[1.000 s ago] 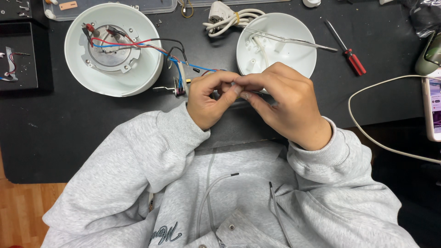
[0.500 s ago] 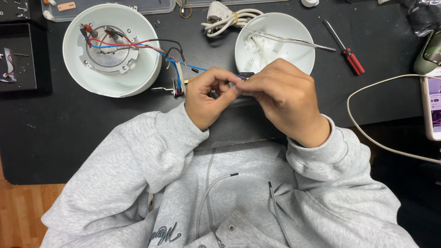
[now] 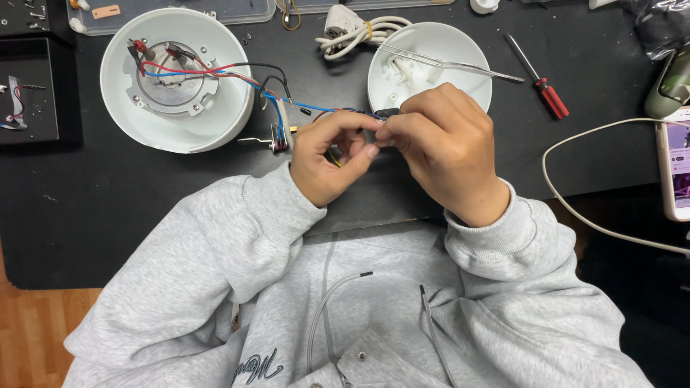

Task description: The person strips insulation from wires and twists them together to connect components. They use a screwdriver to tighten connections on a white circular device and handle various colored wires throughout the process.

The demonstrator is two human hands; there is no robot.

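My left hand [image 3: 334,158] and my right hand [image 3: 442,147] meet fingertip to fingertip over the black table, pinching the ends of thin wires [image 3: 338,111]. Red, blue and black wires run from there up-left into an open round white appliance base [image 3: 176,79] with a metal disc inside. A small black connector [image 3: 388,113] sits at my right fingertips. Which wire each hand holds is partly hidden by the fingers. A small metal part with a brown piece [image 3: 277,136] hangs on the wires beside my left hand.
A second round white shell [image 3: 431,68] lies behind my right hand, a thin metal rod across it. A red-handled screwdriver [image 3: 543,86], a coiled white cord with plug [image 3: 352,29], a white cable [image 3: 575,208], a phone [image 3: 675,165] at right, clear trays at the back.
Both hands have stayed together on the wires; the fingers shifted slightly and the wire ends now show more clearly between them.
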